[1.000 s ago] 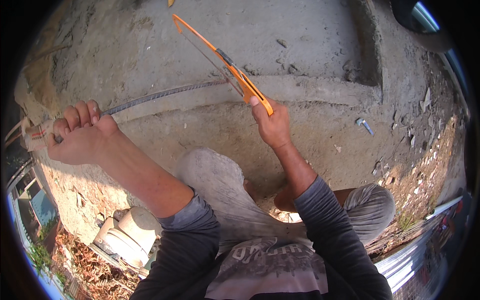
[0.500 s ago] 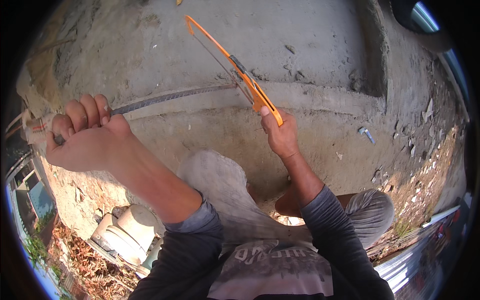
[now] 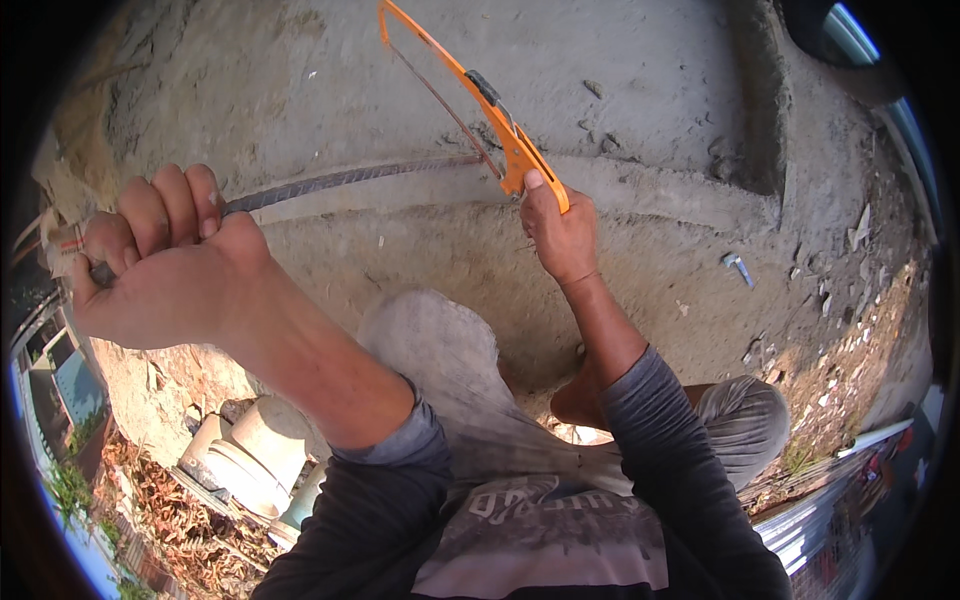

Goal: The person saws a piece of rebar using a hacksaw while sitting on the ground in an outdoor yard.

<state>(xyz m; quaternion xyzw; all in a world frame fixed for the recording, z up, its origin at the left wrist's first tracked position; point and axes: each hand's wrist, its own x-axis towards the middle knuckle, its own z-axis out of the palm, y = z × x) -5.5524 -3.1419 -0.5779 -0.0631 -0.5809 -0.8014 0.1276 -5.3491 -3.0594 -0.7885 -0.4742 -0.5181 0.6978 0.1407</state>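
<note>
A ribbed steel rebar [image 3: 350, 181] lies along a raised concrete edge, running rightward from my left hand [image 3: 165, 255]. My left fingers are wrapped round it near the left side. In my right hand [image 3: 562, 235] I grip the handle of an orange hacksaw [image 3: 522, 150]. Its frame slants up and to the left, with the tip near the top of the view. The thin saw blade [image 3: 440, 102] meets the rebar near its right end, close to the handle end of the blade.
Grey concrete [image 3: 420, 40] spreads ahead, with a recessed channel [image 3: 745, 110] at the right. A small blue-and-white object [image 3: 738, 268] lies on the ground to the right. Pale buckets [image 3: 265, 450] stand among dry leaves [image 3: 150, 490] at lower left. Rubble [image 3: 820, 300] scatters at right.
The hacksaw has shifted slightly up and to the right in the picture, along with my right hand. My left hand keeps its hold on the rebar.
</note>
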